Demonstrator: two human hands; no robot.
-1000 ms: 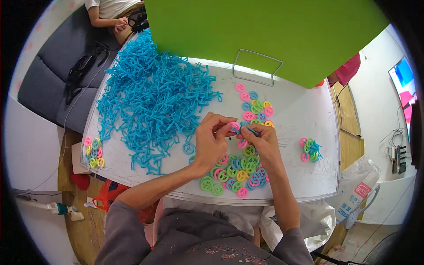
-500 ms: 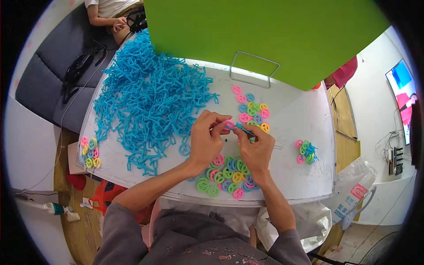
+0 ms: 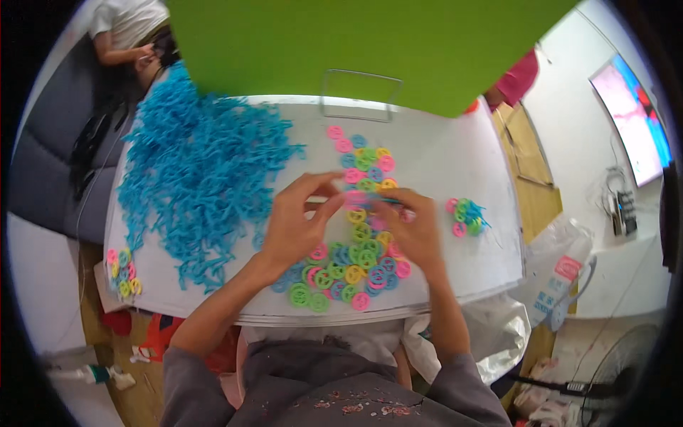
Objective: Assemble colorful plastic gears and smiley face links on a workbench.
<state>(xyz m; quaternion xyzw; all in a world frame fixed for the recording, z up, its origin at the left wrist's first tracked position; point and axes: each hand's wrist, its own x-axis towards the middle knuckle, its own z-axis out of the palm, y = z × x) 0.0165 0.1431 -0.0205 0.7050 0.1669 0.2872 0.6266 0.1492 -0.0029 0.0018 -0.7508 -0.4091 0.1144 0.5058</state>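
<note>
Over the middle of the white table, my left hand pinches a pink plastic wheel between thumb and fingers. Facing it, my right hand is closed on a thin blue plastic link held against the wheel; motion blurs both pieces, so how they join I cannot tell. Under and beyond my hands runs a column of pink, blue, green and yellow wheels. Nearer to me lies a heap of similar wheels. A large pile of blue plastic links spreads left of my left hand.
A small cluster of wheels with blue links sits at the right, another wheel cluster at the left edge. A green panel with a wire frame stands at the back. One person sits far left.
The whole view has shifted, with the table appearing further left and the fan coming into sight at lower right. My hands stay together at the pink wheel, now blurred by motion.
</note>
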